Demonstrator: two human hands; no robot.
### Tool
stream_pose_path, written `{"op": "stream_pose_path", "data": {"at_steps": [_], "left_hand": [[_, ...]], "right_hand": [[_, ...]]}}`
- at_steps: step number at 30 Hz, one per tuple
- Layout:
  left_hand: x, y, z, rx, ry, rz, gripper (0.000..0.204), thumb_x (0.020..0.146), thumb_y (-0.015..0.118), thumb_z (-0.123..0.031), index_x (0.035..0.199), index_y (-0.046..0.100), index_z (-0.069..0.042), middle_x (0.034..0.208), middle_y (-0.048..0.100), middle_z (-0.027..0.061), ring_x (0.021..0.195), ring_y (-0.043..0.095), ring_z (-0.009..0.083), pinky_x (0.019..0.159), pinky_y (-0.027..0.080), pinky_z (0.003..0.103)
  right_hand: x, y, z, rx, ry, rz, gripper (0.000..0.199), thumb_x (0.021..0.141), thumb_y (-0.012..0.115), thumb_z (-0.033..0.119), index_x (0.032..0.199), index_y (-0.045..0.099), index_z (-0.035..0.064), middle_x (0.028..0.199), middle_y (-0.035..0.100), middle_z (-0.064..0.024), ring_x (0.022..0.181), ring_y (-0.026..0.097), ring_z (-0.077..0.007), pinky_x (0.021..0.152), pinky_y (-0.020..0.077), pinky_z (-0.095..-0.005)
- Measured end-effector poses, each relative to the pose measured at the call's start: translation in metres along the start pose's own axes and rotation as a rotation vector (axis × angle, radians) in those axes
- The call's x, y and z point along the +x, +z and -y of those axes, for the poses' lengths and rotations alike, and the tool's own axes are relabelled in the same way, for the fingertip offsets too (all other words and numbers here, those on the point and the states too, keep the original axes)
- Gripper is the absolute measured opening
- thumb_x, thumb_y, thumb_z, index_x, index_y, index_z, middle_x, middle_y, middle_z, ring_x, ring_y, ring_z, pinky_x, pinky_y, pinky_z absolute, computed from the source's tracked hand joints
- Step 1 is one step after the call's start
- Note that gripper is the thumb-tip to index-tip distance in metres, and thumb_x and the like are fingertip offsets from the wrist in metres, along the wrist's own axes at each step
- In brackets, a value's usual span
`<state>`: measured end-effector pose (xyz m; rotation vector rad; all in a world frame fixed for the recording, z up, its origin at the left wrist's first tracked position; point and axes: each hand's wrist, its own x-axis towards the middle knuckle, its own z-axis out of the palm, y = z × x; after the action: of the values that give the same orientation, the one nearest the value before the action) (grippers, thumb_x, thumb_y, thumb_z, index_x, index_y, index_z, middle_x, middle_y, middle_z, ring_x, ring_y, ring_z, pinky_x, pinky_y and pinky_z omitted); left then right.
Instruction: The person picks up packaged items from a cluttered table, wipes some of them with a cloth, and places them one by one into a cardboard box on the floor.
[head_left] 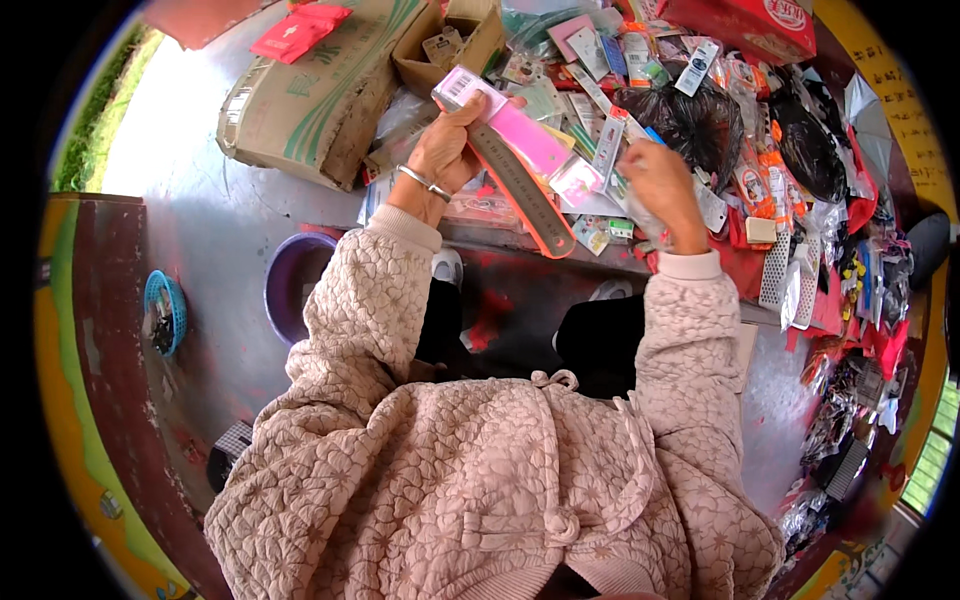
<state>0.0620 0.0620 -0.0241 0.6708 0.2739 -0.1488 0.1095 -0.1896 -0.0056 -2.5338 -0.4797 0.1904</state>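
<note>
My left hand (445, 150), with a bangle at the wrist, is closed round a long pink packet (530, 140) and an orange-edged strip with a dark, ruler-like middle (518, 190). Both slant down to the right over the table's near edge. My right hand (665, 185) is curled above the goods, just right of the packet's lower end. Some clear plastic (645, 218) shows under its fingers, but what they pinch is hidden. Between the hands a narrow pale packet with a red top (608, 145) stands out at a slant.
Small packaged goods cover the table, with a black plastic bag (685, 125) among them. A large cardboard box (320, 95) and a smaller open carton (470, 30) lie at the left. On the floor are a purple basin (285, 290) and a blue basket (165, 312). More packets hang along the right.
</note>
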Motion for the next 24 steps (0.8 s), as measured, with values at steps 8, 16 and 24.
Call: {"op": "stream_pose_path", "data": {"at_steps": [8,16,24], "left_hand": [[0.002,0.002,0.015,0.015,-0.081,0.101,0.037,0.085,0.055,-0.027,0.11,0.049,0.0,0.106,0.058,0.0126,0.096,0.057,0.0229,0.087,0.046,0.039],[0.005,0.001,0.022,-0.084,-0.156,0.118,0.051,0.092,0.029,-0.044,0.109,0.046,0.001,0.114,0.052,0.0193,0.106,0.051,0.0304,0.092,0.041,0.042],[0.005,0.002,0.025,-0.068,-0.223,0.217,0.058,0.091,0.024,-0.048,0.116,0.038,0.002,0.118,0.049,0.0194,0.109,0.049,0.029,0.095,0.037,0.044]], "right_hand": [[-0.01,0.015,0.045,0.38,-0.206,0.457,0.037,0.072,0.066,0.034,0.078,0.064,-0.0033,0.06,0.056,-0.0091,0.06,0.055,-0.0124,0.057,0.0426,-0.0308],[-0.034,0.013,0.079,-0.391,-0.282,0.044,0.023,0.068,0.057,0.022,0.063,0.063,0.0003,0.057,0.058,-0.0164,0.06,0.061,-0.0312,0.057,0.0469,-0.0376],[-0.051,0.039,0.097,-0.925,-0.423,-0.054,0.006,0.063,0.06,0.014,0.062,0.065,0.0104,0.064,0.061,-0.0074,0.065,0.061,-0.0193,0.053,0.0459,-0.0275]]}}
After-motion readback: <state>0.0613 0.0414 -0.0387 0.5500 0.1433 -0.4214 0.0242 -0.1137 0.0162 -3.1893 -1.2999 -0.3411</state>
